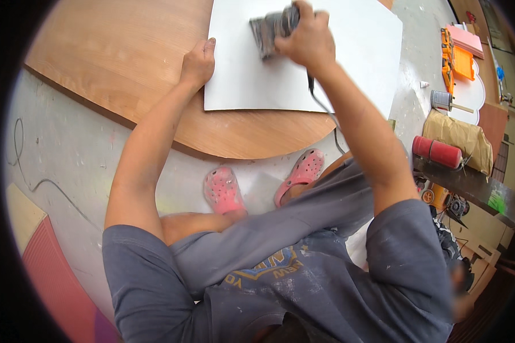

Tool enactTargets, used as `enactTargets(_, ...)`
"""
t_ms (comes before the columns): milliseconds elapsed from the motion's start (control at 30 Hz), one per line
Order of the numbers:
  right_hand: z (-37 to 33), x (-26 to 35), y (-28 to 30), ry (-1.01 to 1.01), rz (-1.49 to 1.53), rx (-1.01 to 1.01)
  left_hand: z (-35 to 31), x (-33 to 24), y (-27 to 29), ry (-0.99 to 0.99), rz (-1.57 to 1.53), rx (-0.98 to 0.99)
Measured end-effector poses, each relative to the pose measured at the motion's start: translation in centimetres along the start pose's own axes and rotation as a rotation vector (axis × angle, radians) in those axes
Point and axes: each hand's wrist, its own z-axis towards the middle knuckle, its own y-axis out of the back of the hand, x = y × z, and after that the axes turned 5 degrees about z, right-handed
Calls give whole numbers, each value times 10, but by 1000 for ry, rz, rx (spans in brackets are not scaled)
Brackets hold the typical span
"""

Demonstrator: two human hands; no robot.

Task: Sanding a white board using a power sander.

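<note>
A white board lies on top of a wood-grain panel with a curved near edge. My right hand is wrapped round the grip of a dark electric sander, whose flat pad rests on the board and looks slightly blurred. From the sander a dark cord runs down past my right forearm. At the board's left edge, my left hand is closed, with the thumb at the top and the other fingers partly hidden.
My feet in pink clogs are close to the panel's near edge. To the right are a red fire extinguisher, a brown paper bag, a tin can and an orange case. A thin cable trails across the floor at left.
</note>
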Motion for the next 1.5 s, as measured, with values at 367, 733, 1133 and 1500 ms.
enactTargets(367, -48, -30, -1, -28, 24, -55, -37, -16, -23, -622, 740, -15)
enactTargets(733, 132, -54, 39, -177, -22, -230, -37, -24, -19, -667, 648, 19)
enactTargets(1133, 206, -19, 58, -253, 109, -90, -41, -22, -13, -635, 615, 83)
enactTargets(1500, 127, -79, 44, -71, -98, -104, -39, -21, -13, -631, 684, 82)
